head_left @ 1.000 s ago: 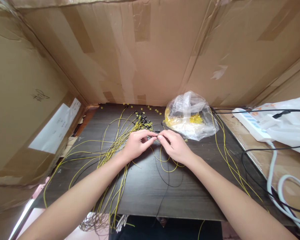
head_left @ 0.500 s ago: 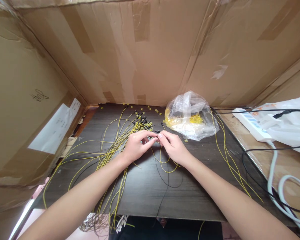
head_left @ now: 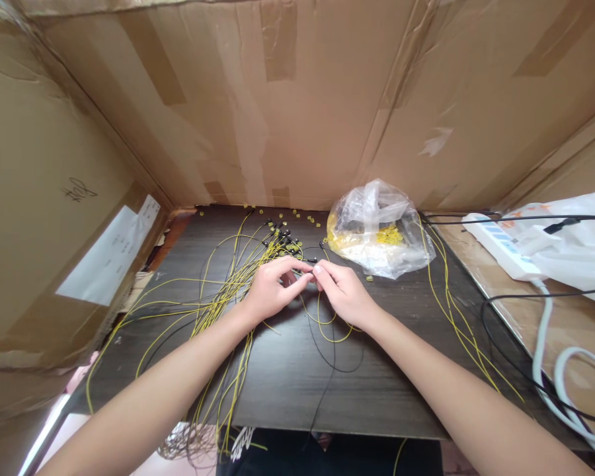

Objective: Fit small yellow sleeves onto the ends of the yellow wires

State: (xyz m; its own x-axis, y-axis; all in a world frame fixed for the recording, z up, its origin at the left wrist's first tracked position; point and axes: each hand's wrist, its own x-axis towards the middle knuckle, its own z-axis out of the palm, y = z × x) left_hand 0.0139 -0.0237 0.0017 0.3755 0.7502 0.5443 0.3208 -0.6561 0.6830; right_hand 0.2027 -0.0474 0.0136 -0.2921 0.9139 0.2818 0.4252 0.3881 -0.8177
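Note:
My left hand (head_left: pixel 274 287) and my right hand (head_left: pixel 346 291) meet fingertip to fingertip over the middle of the dark table (head_left: pixel 287 390). Both are pinched closed around a small dark piece that the fingers mostly hide. Thin yellow and black wires loop below my right hand. Beside my left hand lies a bundle of yellow wires (head_left: pixel 217 307), whose black ends (head_left: pixel 283 239) gather just behind the hands among small yellow pieces. A clear plastic bag (head_left: pixel 379 228) holding yellow pieces sits behind my right hand.
Cardboard walls (head_left: pixel 327 99) enclose the table at the back and sides. At the right are a white power strip (head_left: pixel 503 248), a white cable (head_left: pixel 540 344), black cables and a white plastic bag (head_left: pixel 575 244). Yellow wires (head_left: pixel 449 297) cross the table's right part.

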